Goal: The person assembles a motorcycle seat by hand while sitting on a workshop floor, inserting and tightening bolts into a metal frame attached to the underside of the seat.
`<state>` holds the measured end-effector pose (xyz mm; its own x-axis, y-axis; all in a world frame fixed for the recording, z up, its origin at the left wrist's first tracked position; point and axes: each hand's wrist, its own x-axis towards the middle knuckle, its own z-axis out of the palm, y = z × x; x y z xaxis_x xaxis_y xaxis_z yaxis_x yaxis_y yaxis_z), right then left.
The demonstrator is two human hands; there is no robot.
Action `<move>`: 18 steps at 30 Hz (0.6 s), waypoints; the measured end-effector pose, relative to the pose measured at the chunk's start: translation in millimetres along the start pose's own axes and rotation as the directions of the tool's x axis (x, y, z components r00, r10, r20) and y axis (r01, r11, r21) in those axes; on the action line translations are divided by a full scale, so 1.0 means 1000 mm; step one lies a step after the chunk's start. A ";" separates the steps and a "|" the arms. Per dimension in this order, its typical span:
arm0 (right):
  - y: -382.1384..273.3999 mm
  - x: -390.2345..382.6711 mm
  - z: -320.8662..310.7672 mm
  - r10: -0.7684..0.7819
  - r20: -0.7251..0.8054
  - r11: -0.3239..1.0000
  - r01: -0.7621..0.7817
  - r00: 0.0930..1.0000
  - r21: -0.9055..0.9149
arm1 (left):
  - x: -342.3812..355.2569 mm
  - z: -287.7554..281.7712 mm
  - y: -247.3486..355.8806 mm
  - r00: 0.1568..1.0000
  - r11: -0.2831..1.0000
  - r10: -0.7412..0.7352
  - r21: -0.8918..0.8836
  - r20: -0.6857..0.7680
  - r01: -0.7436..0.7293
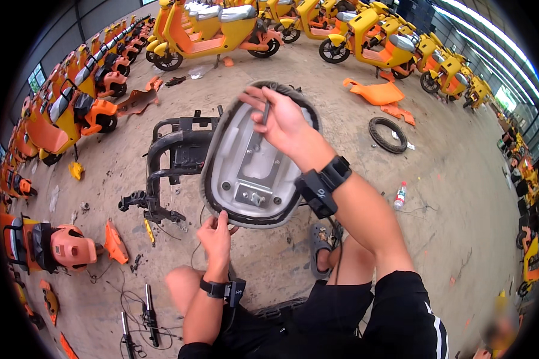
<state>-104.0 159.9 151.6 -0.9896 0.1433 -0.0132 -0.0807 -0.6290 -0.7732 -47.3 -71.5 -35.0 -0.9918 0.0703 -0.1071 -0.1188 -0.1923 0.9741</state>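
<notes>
A scooter seat point(229, 157) is held up in front of me with its pale grey underside facing me. Its rim is dark, and a metal bracket point(254, 195) is fixed near the lower end. My left hand point(214, 236) pinches the seat's lower rim, thumb on the near side. Over the upper part of the underside is my right hand point(281, 119), its fingers closed around a short dark rod point(266, 112); the fingertips are partly blurred. Behind the seat, a black scooter frame point(182, 140) rests on the floor, partly hidden.
Two shock absorbers point(149, 314) lie at lower left among thin cables. Orange panels point(374, 91), a tyre point(388, 135) and a plastic bottle point(400, 196) are on the floor to the right. Rows of yellow scooters point(221, 36) stand farther off. My knees flank the work spot.
</notes>
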 end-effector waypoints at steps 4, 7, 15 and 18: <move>0.000 -0.060 0.017 -0.145 0.036 0.987 0.142 0.989 0.073 | -0.013 0.018 0.037 0.994 0.993 -0.099 -0.072 -0.040 0.096; 0.013 -0.124 -0.033 -0.359 -0.292 0.930 0.315 0.887 -0.188 | -0.013 0.022 0.051 0.993 0.988 -0.117 -0.102 -0.032 0.114; 0.085 -0.143 -0.148 0.071 -0.650 0.983 -0.165 0.756 -0.085 | -0.010 0.021 0.049 0.992 0.988 -0.125 -0.090 -0.011 0.124; 0.097 -0.143 -0.136 0.110 -0.627 0.976 -0.205 0.771 -0.080 | -0.013 0.017 0.044 0.995 0.987 -0.101 -0.125 0.013 0.102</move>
<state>46.4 182.2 -7.5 -0.6975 0.5200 -0.4929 0.1332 -0.5819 -0.8023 -39.0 -64.5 12.9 -0.9739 0.1022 -0.2027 -0.2246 -0.3051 0.9254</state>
